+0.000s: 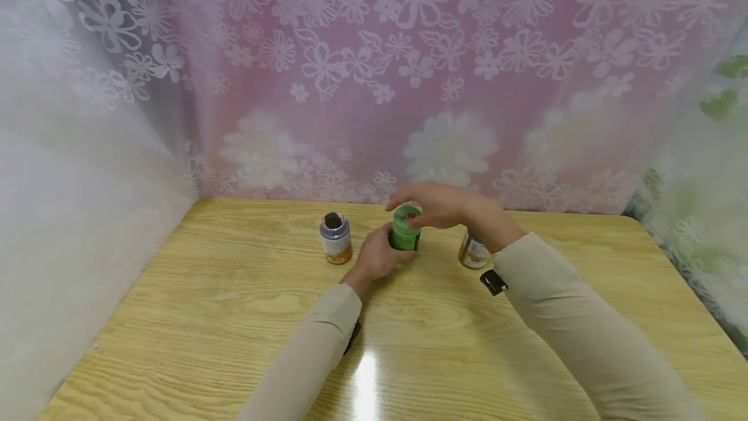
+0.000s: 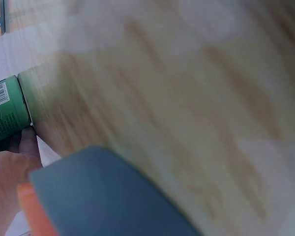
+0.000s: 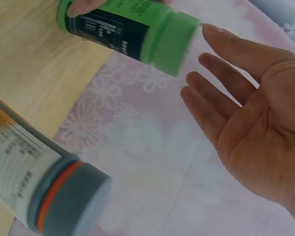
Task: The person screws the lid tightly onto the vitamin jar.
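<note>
A green bottle [image 1: 404,236] with a green cap [image 3: 176,44] stands on the table between both hands. My left hand [image 1: 378,255] grips its lower body from the left, fingers and thumb curled round it. In the left wrist view, that bottle [image 2: 6,110] shows a barcode at the left edge. Over the cap hovers my right hand [image 1: 444,205], thumb and fingers spread. The right wrist view puts the fingertips of this hand [image 3: 265,113] beside the cap, with nothing in the grasp.
A grey-topped bottle with a white and orange label [image 1: 336,242] stands left of the green one. A similar bottle [image 1: 473,252] stands to the right, partly hidden under the right forearm. Behind the wooden table [image 1: 234,317] hangs a flowered pink curtain [image 1: 362,102].
</note>
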A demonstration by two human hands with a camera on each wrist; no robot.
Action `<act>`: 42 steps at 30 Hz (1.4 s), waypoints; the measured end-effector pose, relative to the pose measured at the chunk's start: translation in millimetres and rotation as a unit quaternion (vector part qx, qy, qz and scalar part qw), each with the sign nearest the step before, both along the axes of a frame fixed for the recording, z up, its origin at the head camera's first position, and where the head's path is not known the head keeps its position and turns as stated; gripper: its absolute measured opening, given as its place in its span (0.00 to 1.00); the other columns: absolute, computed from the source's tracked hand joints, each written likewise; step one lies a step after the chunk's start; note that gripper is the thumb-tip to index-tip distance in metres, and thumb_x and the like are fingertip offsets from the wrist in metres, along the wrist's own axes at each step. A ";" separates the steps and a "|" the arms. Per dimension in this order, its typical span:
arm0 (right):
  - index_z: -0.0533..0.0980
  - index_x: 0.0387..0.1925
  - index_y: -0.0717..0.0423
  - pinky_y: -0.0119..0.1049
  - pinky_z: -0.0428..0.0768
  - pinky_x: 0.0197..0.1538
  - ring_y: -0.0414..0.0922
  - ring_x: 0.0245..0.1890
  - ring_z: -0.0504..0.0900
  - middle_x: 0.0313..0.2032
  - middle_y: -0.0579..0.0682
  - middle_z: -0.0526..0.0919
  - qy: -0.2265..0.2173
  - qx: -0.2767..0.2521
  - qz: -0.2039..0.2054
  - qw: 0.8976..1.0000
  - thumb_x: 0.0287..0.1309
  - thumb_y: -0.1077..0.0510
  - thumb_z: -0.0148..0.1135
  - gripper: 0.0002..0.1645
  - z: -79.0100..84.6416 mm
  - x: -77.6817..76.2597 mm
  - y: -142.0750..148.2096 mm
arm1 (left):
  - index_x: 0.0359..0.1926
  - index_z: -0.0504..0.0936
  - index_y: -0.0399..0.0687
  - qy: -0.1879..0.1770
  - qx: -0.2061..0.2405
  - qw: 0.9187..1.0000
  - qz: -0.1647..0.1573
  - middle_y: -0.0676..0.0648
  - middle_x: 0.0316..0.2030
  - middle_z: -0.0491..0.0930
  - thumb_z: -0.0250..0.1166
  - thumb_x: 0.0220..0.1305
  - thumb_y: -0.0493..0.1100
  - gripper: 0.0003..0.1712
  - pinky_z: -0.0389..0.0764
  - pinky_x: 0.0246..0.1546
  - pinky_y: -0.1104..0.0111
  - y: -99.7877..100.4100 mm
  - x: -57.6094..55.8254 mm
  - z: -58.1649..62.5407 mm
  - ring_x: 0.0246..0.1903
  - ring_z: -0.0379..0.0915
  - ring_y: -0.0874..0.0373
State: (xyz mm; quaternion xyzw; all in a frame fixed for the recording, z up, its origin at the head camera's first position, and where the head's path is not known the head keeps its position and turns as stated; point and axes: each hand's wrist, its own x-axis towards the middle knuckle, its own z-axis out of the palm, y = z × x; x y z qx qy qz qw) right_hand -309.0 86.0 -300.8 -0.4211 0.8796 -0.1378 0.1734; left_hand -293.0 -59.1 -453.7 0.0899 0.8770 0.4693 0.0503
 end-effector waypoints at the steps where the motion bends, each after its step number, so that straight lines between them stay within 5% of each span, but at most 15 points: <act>1: 0.70 0.55 0.51 0.45 0.66 0.54 0.50 0.57 0.63 0.57 0.52 0.67 -0.001 0.004 -0.002 1.000 0.55 0.63 0.57 0.23 -2.4 -0.7 0.1 | 0.54 0.68 0.48 -0.001 -0.001 1.000 -0.001 0.52 0.42 0.74 0.68 0.48 0.53 0.34 0.72 0.40 0.64 0.7 0.2 0.0 0.38 0.71 0.59; 9: 0.71 0.53 0.54 0.41 0.71 0.47 0.46 0.48 0.72 0.50 0.50 0.73 0.043 0.022 -0.043 0.998 0.55 0.58 0.59 0.22 -10.9 2.0 -4.6 | 0.54 0.68 0.50 0.012 -0.002 1.000 -0.003 0.53 0.41 0.74 0.68 0.48 0.52 0.32 0.73 0.39 0.65 1.5 -1.0 2.8 0.37 0.71 0.59; 17: 0.74 0.49 0.55 0.38 0.74 0.40 0.45 0.41 0.76 0.45 0.50 0.77 0.097 0.038 -0.129 0.986 0.53 0.50 0.61 0.22 -13.1 12.3 -17.0 | 0.55 0.68 0.51 0.018 -0.001 1.000 -0.008 0.52 0.42 0.74 0.68 0.48 0.52 0.33 0.72 0.41 0.66 0.7 0.6 3.7 0.39 0.71 0.59; 24: 0.76 0.26 0.56 0.32 0.65 0.18 0.40 0.15 0.67 0.17 0.46 0.70 0.142 0.052 -0.197 0.969 0.51 0.43 0.61 0.19 -17.5 17.7 -27.0 | 0.58 0.66 0.56 0.021 0.000 1.000 0.004 0.49 0.45 0.73 0.69 0.47 0.53 0.36 0.71 0.41 0.65 1.0 0.1 2.8 0.41 0.70 0.56; 32: 0.72 0.21 0.54 0.34 0.68 0.13 0.43 0.11 0.71 0.14 0.49 0.72 0.147 0.072 -0.251 0.954 0.50 0.36 0.58 0.25 -22.9 17.1 -31.3 | 0.54 0.68 0.49 0.024 -0.006 1.000 -0.004 0.51 0.42 0.74 0.68 0.48 0.54 0.33 0.72 0.39 0.65 -0.1 0.7 1.0 0.38 0.71 0.58; 37: 0.73 0.40 0.56 0.40 0.75 0.31 0.47 0.32 0.77 0.35 0.52 0.77 0.099 0.044 -0.215 0.970 0.54 0.34 0.49 0.30 -23.2 8.8 -21.3 | 0.51 0.70 0.47 0.020 -0.012 1.000 -0.004 0.52 0.40 0.74 0.68 0.48 0.54 0.31 0.73 0.39 0.65 0.5 0.9 -0.2 0.37 0.72 0.59; 42: 0.66 0.58 0.51 0.47 0.63 0.56 0.50 0.59 0.62 0.59 0.53 0.63 0.058 0.038 -0.054 0.996 0.60 0.44 0.50 0.27 -15.2 1.3 -7.3 | 0.55 0.67 0.50 0.010 -0.009 1.000 -0.003 0.52 0.42 0.74 0.68 0.49 0.53 0.33 0.72 0.41 0.64 0.1 0.6 -1.2 0.39 0.71 0.59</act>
